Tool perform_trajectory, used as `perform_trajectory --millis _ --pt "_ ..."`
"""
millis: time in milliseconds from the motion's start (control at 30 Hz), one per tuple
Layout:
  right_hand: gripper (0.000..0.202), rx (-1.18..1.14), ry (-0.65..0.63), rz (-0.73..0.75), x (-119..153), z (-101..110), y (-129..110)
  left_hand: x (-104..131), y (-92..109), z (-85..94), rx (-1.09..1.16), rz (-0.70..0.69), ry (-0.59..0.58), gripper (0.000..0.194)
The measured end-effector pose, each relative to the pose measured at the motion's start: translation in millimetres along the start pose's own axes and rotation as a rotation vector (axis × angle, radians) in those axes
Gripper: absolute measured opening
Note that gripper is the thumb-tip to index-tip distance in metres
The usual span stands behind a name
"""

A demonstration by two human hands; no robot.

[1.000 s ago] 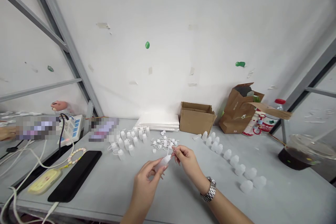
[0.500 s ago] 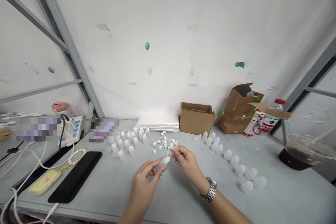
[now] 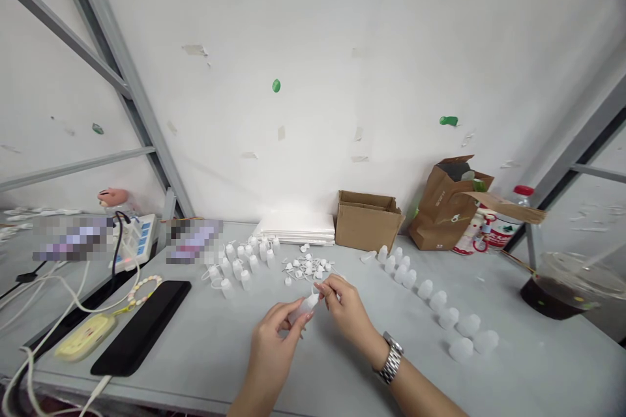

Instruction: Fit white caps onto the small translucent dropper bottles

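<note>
My left hand pinches a small translucent white squeeze bottle between thumb and fingers, its nozzle tilted up and to the right. At the nozzle, the thumb and fingertips of my right hand are pressed together on a thin white cap strap; the cap itself is mostly hidden by the fingers. Just beyond the hands lies a loose pile of white strapped caps. Left of the pile stand several bottles with looped straps. To the right, a slanting double line of bottles without straps runs toward me.
At the back stand a stack of white sheets, an open cardboard box and a brown paper bag. A dark drink cup is far right. Left are a black pad, a yellow case, cables and a power strip.
My right fingers have shifted slightly closer over the bottle's nozzle. The left hand still holds the bottle in nearly the same spot, and the view has moved a little.
</note>
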State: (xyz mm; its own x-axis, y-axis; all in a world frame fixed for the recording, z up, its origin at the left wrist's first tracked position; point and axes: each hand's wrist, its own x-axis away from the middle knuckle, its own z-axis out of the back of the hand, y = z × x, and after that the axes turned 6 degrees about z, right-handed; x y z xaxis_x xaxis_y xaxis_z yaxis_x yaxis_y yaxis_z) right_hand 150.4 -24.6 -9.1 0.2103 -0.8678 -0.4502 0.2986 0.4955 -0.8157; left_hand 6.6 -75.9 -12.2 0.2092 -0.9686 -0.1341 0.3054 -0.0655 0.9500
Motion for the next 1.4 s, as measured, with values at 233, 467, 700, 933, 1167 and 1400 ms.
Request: perform_trajectory --millis 233,467,700,933,1167,1400 --pt "0.044 -0.147 -0.127 -0.128 -3 2 1 -5 -12 -2.5 0.152 0.117 -0.04 0.033" --pt "0.04 -0.506 -0.101 -0.196 -10 3 5 -6 -9 6.0 0.3 0.209 -0.038 0.049" --pt "0.024 -0.527 -0.202 -0.252 3 -13 -3 -4 -13 3.8 0.368 0.189 -0.075 0.071" --pt "0.023 -0.155 -0.169 -0.065 -40 -17 -12 -8 -25 23.0 0.113 0.133 0.068 0.04" --pt "0.02 0.153 -0.293 0.022 -90 -64 -3 -7 -22 36.6 -0.016 0.039 0.085 0.026" --pt "0.021 0.317 -0.353 0.022 -93 -91 10 -11 -25 44.6 -0.006 0.043 0.081 0.027"
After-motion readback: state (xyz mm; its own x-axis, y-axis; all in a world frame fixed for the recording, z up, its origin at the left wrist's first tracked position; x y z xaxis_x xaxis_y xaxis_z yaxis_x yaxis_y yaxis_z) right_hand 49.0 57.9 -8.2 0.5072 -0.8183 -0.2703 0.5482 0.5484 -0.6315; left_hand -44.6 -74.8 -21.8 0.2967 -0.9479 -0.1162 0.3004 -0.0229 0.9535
